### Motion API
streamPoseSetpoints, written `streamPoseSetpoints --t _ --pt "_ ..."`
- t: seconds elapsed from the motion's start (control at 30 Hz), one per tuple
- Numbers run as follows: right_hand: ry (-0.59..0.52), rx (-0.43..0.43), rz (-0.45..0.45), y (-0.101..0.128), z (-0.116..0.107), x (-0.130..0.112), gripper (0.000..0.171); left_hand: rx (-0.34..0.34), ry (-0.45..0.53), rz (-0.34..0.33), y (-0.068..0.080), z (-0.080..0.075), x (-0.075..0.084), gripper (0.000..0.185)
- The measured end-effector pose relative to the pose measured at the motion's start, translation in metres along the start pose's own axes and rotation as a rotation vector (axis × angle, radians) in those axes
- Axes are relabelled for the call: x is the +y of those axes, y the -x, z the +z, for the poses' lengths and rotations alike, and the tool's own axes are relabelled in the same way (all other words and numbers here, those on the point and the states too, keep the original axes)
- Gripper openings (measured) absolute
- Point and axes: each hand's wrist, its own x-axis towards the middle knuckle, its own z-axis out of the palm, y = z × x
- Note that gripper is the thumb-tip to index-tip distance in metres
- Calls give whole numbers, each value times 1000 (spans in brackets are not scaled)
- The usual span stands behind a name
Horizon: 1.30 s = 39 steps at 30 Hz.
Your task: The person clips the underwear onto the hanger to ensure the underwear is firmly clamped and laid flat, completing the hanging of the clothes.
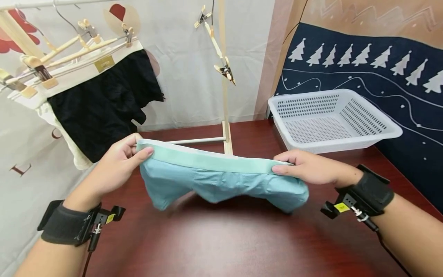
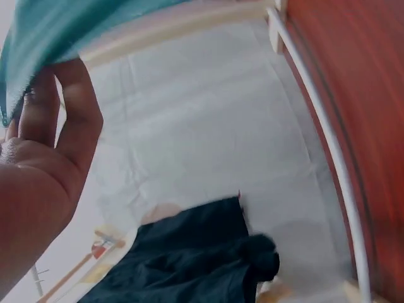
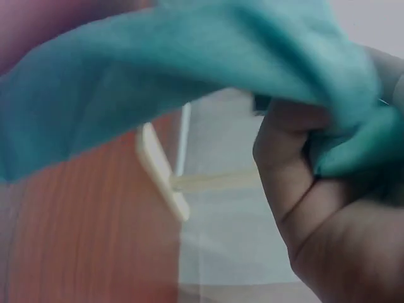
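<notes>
Hands: left hand (image 1: 115, 165) and right hand (image 1: 308, 167) each pinch one end of the light blue cotton underpants (image 1: 221, 181) | waistband stretched between the fingers, above the dark red wooden table (image 1: 221, 238) | fingertips hidden under cloth | wrist views blurry

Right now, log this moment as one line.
left hand: pinches waistband | right hand: pinches waistband | teal underwear: stretched above table | basket: right rear
</notes>
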Motion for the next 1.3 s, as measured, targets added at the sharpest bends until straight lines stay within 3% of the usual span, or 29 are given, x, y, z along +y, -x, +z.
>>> streamPoseSetpoints --t 0.13,0.23,0.3,0.47,0.67,0.97,1.1,1.2,1.3 --pt "-97 -86 49 8 -9 -3 21 -131 149 -14 -1 9 -8 17" --pt "-70 -72 166 1 -9 10 26 -240 285 -127 -8 24 -29 25" --pt "6 -42 237 -9 -5 24 31 -288 330 -225 -14 37 -47 29" --pt "221 35 336 -39 13 59 42 -284 200 -367 -26 66 -90 30" --pt "434 154 343 -62 26 78 38 -218 41 -396 -39 83 -117 24" --pt "557 236 344 -68 33 82 14 -177 -238 -361 -47 91 -118 22" --pt "746 348 283 -66 42 78 17 -122 -448 -338 -44 91 -107 24" --pt "904 465 214 -66 52 69 27 -59 -570 -277 -37 94 -93 27" --pt "928 474 147 -66 64 56 22 -108 -586 -160 -27 101 -75 21"
